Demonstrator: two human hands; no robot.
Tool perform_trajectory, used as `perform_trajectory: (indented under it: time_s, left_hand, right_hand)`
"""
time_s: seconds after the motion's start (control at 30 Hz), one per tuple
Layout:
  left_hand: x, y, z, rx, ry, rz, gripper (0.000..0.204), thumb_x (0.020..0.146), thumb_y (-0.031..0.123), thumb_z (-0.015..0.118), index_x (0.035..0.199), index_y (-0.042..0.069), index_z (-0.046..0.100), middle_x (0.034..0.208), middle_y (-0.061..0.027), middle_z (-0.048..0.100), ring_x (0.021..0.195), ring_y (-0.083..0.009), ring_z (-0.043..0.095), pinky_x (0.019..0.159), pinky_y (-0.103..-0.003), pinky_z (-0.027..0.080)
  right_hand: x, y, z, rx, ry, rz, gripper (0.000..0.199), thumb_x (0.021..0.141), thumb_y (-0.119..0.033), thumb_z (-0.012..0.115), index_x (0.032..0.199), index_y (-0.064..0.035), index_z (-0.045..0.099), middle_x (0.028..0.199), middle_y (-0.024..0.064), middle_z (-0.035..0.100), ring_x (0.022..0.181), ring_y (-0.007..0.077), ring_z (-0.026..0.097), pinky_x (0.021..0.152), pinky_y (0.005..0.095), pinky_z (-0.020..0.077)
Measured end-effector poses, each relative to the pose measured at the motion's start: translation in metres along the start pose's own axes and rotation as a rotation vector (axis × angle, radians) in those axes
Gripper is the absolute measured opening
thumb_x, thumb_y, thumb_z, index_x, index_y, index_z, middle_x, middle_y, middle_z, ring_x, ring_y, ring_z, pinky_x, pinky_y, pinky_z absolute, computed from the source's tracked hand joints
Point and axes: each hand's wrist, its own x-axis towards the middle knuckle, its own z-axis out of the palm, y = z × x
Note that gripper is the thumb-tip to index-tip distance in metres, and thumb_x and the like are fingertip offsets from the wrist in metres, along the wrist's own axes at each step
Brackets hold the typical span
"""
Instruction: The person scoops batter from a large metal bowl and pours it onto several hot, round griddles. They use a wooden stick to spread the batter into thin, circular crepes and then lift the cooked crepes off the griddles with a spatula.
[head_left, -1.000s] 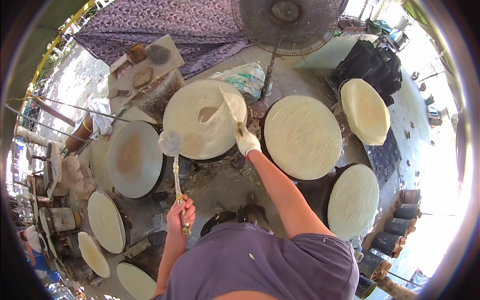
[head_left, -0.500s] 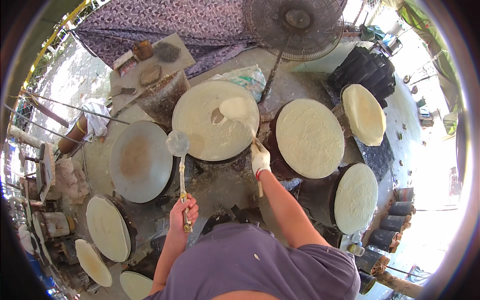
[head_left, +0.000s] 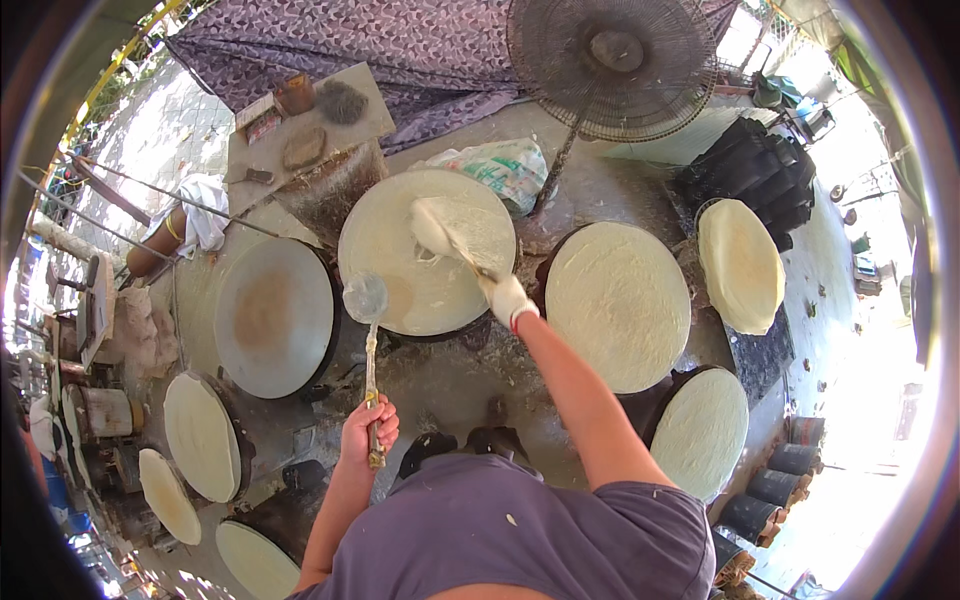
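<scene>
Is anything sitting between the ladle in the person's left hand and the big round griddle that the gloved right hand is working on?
Nothing visible does. The ladle, held by its handle in the left hand, has its bowl right at the left rim of the round griddle. The right hand spreads batter there with a flat spreader.

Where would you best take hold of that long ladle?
Probably low on the handle of the ladle, coming from the near side, as the left hand does now. The handle is a thin straight stick pointing back toward the person, so fingers can wrap it, while the round bowl sits far out between the round griddle and the bare griddle.
</scene>
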Motion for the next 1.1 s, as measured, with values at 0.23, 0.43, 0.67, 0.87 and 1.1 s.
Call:
perform_trajectory:
  time_s: [0.23, 0.43, 0.67, 0.87, 1.1]
  left_hand:
    - [0.005, -0.028, 0.011, 0.048, 0.101, -0.018, 0.011, 0.092, 0.011, 0.049, 0.101, 0.004, 0.051, 0.074, -0.0039, 0.048, 0.048, -0.0088, 0.039, 0.039, -0.022, 0.033]
    - [0.010, -0.027, 0.021, 0.270, 0.259, -0.019, 0.013, 0.092, 0.016, 0.052, 0.083, 0.010, 0.045, 0.065, 0.0005, 0.044, 0.044, -0.0066, 0.037, 0.036, -0.023, 0.030]
    - [0.057, -0.011, 0.029, 0.690, 0.448, 0.106, 0.014, 0.089, 0.016, 0.054, 0.085, 0.009, 0.043, 0.058, 0.0014, 0.039, 0.040, -0.0084, 0.039, 0.034, -0.024, 0.030]
    - [0.101, -0.051, 0.038, 0.941, 0.588, 0.138, 0.015, 0.086, 0.012, 0.053, 0.090, 0.005, 0.040, 0.057, -0.0018, 0.040, 0.040, -0.0121, 0.041, 0.034, -0.031, 0.035]
    - [0.020, 0.015, 0.050, 0.246, -0.051, 0.036, 0.023, 0.094, 0.016, 0.048, 0.074, 0.012, 0.040, 0.056, 0.0046, 0.033, 0.040, -0.0024, 0.030, 0.032, -0.020, 0.026]
  right_hand:
    - [0.043, 0.063, -0.003, -0.076, -0.060, -0.041, 0.035, 0.091, -0.032, 0.052, 0.110, -0.0055, 0.065, 0.077, 0.0131, 0.065, 0.075, 0.0203, 0.062, 0.069, 0.0325, 0.0470]
    - [0.044, 0.029, -0.031, 0.239, -0.191, 0.058, 0.034, 0.088, -0.025, 0.057, 0.114, -0.0032, 0.063, 0.084, 0.0078, 0.065, 0.083, 0.0133, 0.058, 0.074, 0.0265, 0.0449]
    - [-0.058, 0.018, -0.040, 0.416, -0.305, 0.370, 0.028, 0.089, -0.029, 0.057, 0.109, -0.0119, 0.065, 0.068, -0.0019, 0.052, 0.051, 0.0075, 0.045, 0.043, 0.0230, 0.0325]
    - [-0.117, 0.042, 0.078, 0.714, -0.106, 0.538, 0.028, 0.092, -0.027, 0.054, 0.118, -0.0180, 0.057, 0.066, 0.0012, 0.053, 0.038, 0.0092, 0.037, 0.037, 0.0261, 0.0308]
    - [-0.103, -0.017, 0.009, 0.715, 0.041, 0.487, 0.031, 0.090, -0.024, 0.056, 0.120, -0.0144, 0.059, 0.064, -0.0010, 0.053, 0.040, 0.0066, 0.038, 0.035, 0.0229, 0.0283]
